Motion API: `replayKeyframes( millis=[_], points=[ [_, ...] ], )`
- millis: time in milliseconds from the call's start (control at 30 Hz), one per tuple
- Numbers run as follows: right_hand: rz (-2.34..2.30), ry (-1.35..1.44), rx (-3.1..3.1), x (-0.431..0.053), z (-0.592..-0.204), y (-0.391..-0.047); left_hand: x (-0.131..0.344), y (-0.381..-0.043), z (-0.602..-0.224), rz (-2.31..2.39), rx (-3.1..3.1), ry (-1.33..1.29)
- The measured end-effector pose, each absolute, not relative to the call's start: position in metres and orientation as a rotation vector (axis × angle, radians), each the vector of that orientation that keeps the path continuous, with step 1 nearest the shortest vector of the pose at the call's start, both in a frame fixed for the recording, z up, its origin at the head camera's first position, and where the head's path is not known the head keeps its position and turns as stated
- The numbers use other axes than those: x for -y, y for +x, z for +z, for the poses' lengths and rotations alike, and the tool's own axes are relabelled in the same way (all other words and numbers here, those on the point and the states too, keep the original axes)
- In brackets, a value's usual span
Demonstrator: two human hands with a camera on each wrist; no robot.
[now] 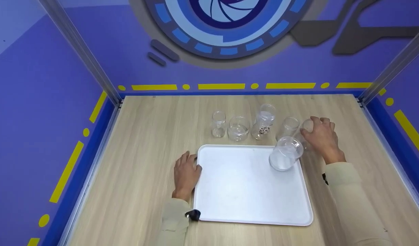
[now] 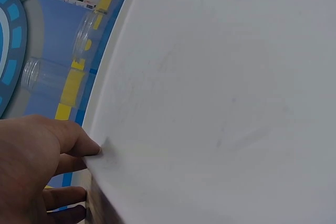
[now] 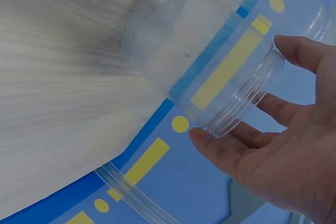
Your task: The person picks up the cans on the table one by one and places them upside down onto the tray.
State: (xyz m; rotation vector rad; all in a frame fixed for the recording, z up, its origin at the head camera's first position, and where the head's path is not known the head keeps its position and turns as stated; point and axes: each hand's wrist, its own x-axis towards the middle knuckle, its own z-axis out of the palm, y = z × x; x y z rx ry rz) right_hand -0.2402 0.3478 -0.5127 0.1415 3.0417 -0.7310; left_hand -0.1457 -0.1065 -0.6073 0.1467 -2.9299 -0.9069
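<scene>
Head view: the right hand (image 1: 321, 135) grips a clear jar (image 1: 307, 125) by its top, just beyond the far right corner of the tray (image 1: 247, 188). A wide jar (image 1: 286, 153) stands in that corner, on the tray; four others (image 1: 238, 130) stand in a row past the far edge.

Left wrist view: the left hand (image 2: 31, 166) pinches the tray's rim, one digit on top, others at the outer side. Tray judged stiff and light; the rim is the sound hold.

Right wrist view: thumb and fingertips span the jar's ridged neck. Walls are smooth; judged light, rigid, slippery, breakable. The ridges should give best purchase. Whether the base bears weight cannot be determined.
</scene>
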Motion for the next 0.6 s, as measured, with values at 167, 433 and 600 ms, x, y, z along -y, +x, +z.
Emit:
replayKeyframes(
  millis=[167,433,600],
  points=[
    [-0.745,0.138,-3.045,-0.3494,-0.5127,-0.2408,0.1069,-0.1451,-0.607,-0.911,2.925,0.138],
    [-0.776,0.154,-3.047,-0.3516,-0.5142,-0.2407,0.1057,-0.1463,-0.6083,-0.916,2.945,0.17],
    [-0.775,0.168,-3.054,-0.3527,-0.5149,-0.2413,0.1058,-0.1462,-0.6072,-0.907,2.956,0.181]
  ],
)
